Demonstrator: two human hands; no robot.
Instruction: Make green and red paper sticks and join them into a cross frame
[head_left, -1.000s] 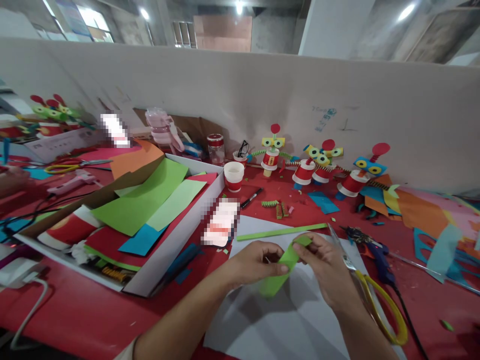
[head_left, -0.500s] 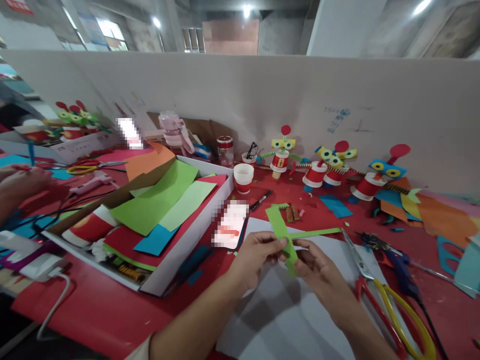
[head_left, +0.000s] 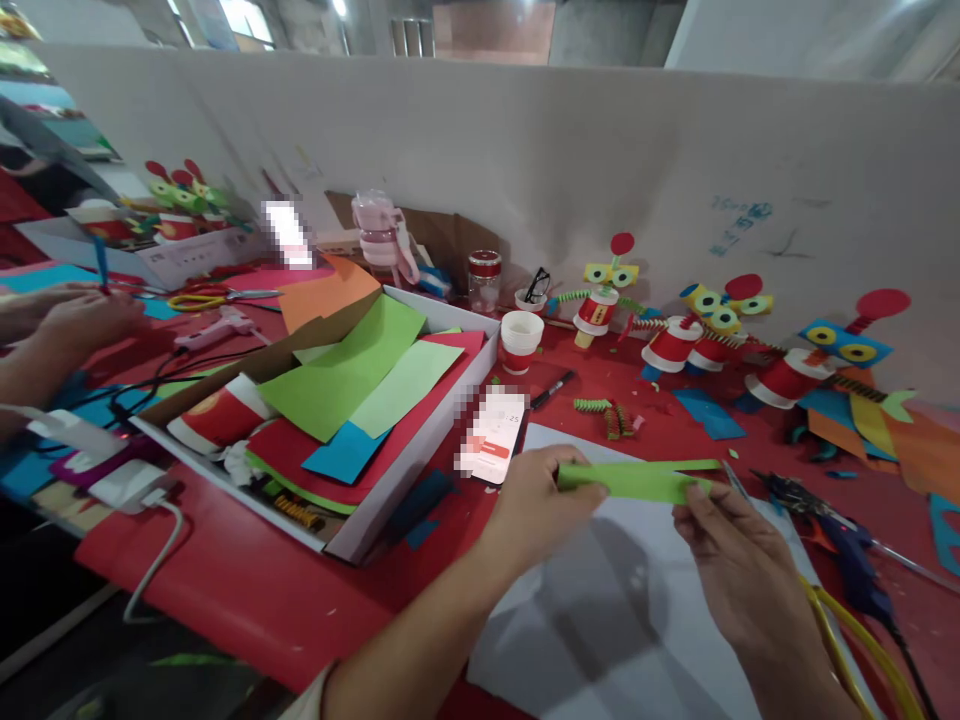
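Note:
A light green paper strip (head_left: pixel 637 483) is stretched level between my two hands, above the white paper sheet (head_left: pixel 592 610). My left hand (head_left: pixel 536 505) pinches its left end, and my right hand (head_left: pixel 731 535) pinches the right end between thumb and fingers. Just behind it shows the edge of a thinner green strip (head_left: pixel 690 465), mostly hidden. Large scissors (head_left: pixel 862 640) with yellow and red handles lie to the right, partly covered by my right hand and forearm. Short folded paper springs (head_left: pixel 611 415) lie behind the sheet.
A white box (head_left: pixel 420 480) with coloured paper and a cup stands at left. Behind are a phone (head_left: pixel 495 440), a marker (head_left: pixel 553 388), paper cups (head_left: pixel 521 345) and several cup figures (head_left: pixel 598 310). A glue gun (head_left: pixel 847 555) lies right. A co-worker's hands (head_left: pixel 82 325) are far left.
The green strip has turned from steeply slanted to level, and my hands have moved apart to its two ends. The camera view has shifted left and down.

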